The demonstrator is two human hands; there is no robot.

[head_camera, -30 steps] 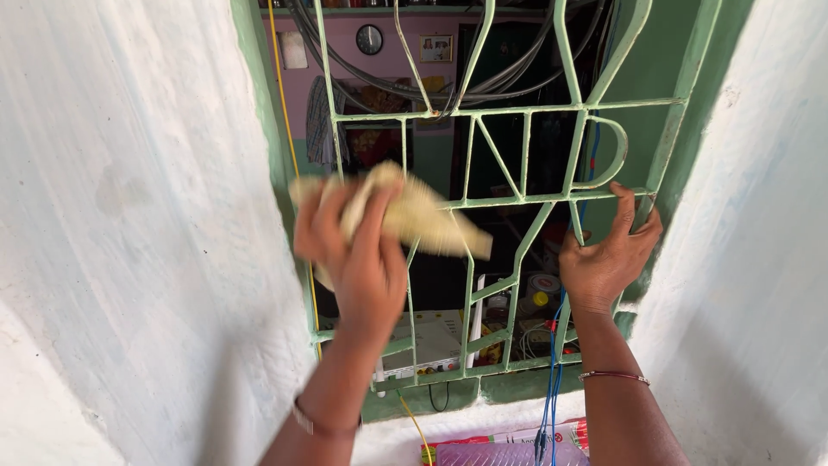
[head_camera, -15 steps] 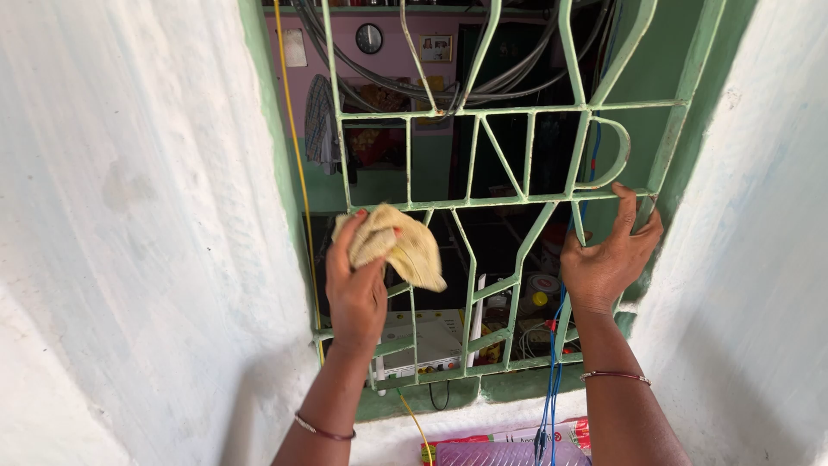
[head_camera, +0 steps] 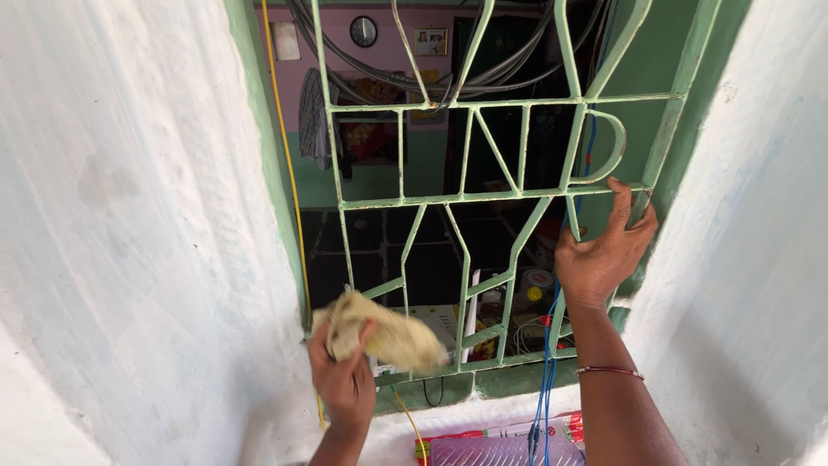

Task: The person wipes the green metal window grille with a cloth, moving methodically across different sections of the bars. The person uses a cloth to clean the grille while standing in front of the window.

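Observation:
My left hand [head_camera: 343,380] grips a crumpled yellow cloth [head_camera: 388,335] and presses it against the lower left bars of a pale green metal window grille [head_camera: 470,197]. My right hand [head_camera: 604,255] is wrapped around a bar at the grille's right side, near the curved piece. A thin bangle sits on my right wrist. Behind the grille lies a dim room.
White plastered walls [head_camera: 129,224] flank the window recess on both sides. A yellow wire [head_camera: 283,155] runs down the left frame, blue wires [head_camera: 545,388] hang at the right. A pink ribbed plastic object [head_camera: 509,449] lies on the sill. Cables, a wall clock [head_camera: 363,31] and clutter sit inside.
My left hand has carried the cloth down from the grille's middle to its lower left bars. My right hand has kept its grip on the right bar.

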